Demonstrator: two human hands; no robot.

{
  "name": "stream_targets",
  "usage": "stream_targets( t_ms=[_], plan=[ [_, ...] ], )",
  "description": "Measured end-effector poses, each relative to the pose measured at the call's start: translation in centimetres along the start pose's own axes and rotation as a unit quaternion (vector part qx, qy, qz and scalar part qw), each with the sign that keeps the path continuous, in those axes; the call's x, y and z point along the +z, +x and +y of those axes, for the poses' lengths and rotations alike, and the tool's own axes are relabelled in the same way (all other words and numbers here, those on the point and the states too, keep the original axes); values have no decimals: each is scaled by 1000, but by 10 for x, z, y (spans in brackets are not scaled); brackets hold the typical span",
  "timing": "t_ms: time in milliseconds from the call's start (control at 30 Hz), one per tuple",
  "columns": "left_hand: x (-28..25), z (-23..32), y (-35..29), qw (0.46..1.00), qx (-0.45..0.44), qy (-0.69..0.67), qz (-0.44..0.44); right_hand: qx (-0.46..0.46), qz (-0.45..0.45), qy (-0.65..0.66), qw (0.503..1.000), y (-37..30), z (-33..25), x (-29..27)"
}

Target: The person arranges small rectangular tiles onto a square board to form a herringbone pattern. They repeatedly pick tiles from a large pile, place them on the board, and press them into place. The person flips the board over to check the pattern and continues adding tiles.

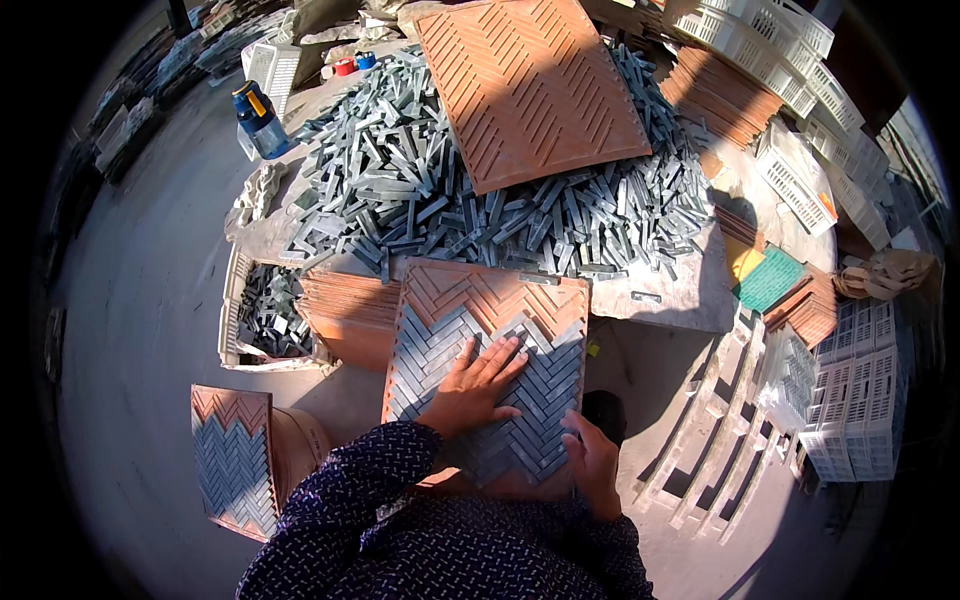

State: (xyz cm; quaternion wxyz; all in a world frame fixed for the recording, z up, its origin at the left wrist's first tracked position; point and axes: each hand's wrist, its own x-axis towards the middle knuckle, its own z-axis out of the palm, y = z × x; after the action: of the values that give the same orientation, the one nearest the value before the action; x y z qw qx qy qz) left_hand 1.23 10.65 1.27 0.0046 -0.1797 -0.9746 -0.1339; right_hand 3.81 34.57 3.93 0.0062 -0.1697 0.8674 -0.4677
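A terracotta-coloured mould tray (555, 295) with herringbone slots is in front of me, its middle and lower part filled with grey stone strips (430, 365). My left hand (475, 385) lies flat on these strips, fingers stretched out and a little apart. At the tray's right edge is my right hand (595, 460), its fingers bent and their tips touching the edge; whether a small strip is inside them is hidden. Beyond the tray, a big heap of loose grey strips (370, 165) covers the table. Resting on the heap is another mould tray (535, 85), its slots bare.
A second filled tray (235, 450) stands at the left on a round brown support (300, 440). Beside the table are a white crate of strips (235, 310) and stacked trays (350, 315). A wooden pallet (700, 430) and white crates (855, 400) are right; a blue bottle (260, 120) is far left.
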Motion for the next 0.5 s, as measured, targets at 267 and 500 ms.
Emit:
stream_targets(
  t_ms=[267,500],
  plan=[
    [1,-1,-5,987,-26,-148,64,-1,-17,-2,1000,2,-6,6],
    [-26,-34,-96,982,-138,-77,103,-47,-15,-14,999,-1,2,-4]
  ],
)
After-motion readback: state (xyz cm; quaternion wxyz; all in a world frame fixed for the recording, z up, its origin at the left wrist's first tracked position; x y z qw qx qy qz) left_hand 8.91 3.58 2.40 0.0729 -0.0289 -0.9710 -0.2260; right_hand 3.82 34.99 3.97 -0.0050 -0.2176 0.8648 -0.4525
